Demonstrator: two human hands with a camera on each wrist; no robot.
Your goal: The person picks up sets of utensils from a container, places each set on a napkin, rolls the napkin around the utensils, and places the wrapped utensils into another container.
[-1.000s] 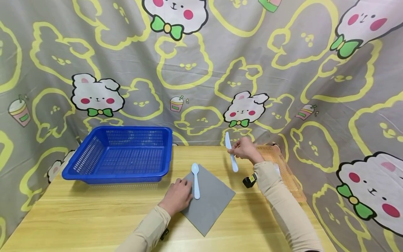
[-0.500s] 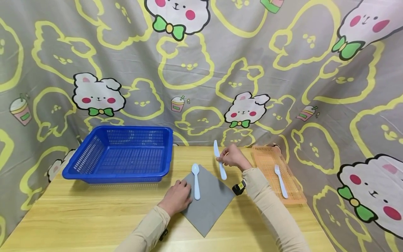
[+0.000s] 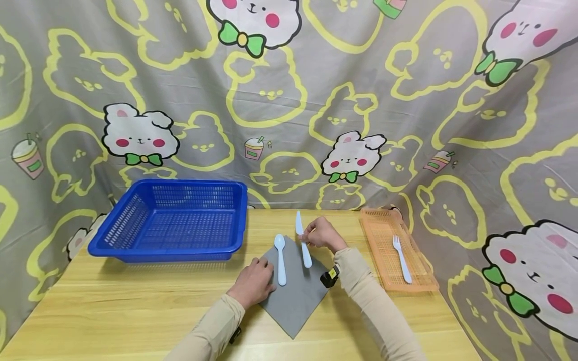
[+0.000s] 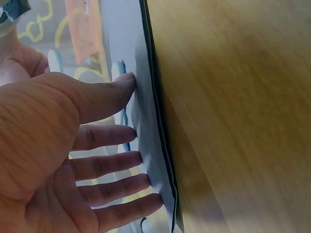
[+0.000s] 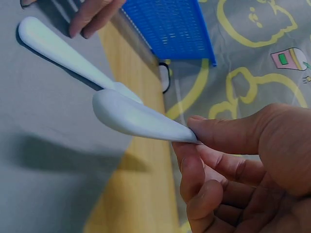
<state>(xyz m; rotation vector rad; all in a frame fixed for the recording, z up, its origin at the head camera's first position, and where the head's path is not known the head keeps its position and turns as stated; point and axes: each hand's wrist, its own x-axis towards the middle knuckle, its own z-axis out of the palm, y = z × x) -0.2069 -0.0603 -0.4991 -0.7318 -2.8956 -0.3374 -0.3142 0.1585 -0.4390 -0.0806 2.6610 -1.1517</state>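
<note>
A grey napkin (image 3: 293, 311) lies turned like a diamond on the wooden table, with a pale blue spoon (image 3: 282, 260) on its left part, bowl pointing away. My left hand (image 3: 254, 282) rests on the napkin's left edge beside the spoon; in the left wrist view its fingertips (image 4: 146, 158) touch the cloth, fingers nearly straight. Between thumb and fingers my right hand (image 3: 323, 233) pinches a pale blue knife (image 3: 306, 253) near its middle. The knife hangs over the napkin's upper right side, right of the spoon, blade pointing away. Its shadow falls on the cloth in the right wrist view.
A blue plastic basket (image 3: 169, 254) stands at the back left. On the right, an orange mesh tray (image 3: 379, 250) holds a pale blue fork (image 3: 403, 260). A patterned curtain (image 3: 289, 100) hangs behind the table (image 3: 113, 311).
My right hand has carried the knife leftward and a little nearer, from beside the orange tray to over the napkin. The fork in the tray has come into full view. My left hand stays put.
</note>
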